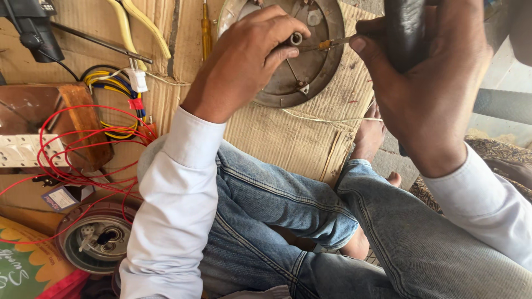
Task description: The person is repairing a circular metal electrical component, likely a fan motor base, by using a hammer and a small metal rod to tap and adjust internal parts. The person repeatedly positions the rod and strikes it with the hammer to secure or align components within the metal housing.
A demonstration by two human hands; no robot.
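Observation:
My left hand (244,61) rests on a round grey metal plate (327,61) lying on cardboard, its fingers pinching a small metal tube (296,39) at the plate's centre. My right hand (426,77) grips the thick black handle of a tool (404,33) whose thin metal tip (332,43) points left and touches the tube. Both arms wear white sleeves. My crossed legs in blue jeans fill the lower part of the view.
A sheet of cardboard (277,133) covers the floor. Tangled red wire (83,149) and a yellow and blue wire bundle (113,83) lie left. Yellow-handled pliers (138,22) and a screwdriver (206,33) lie at the top. A round motor part (97,238) sits bottom left.

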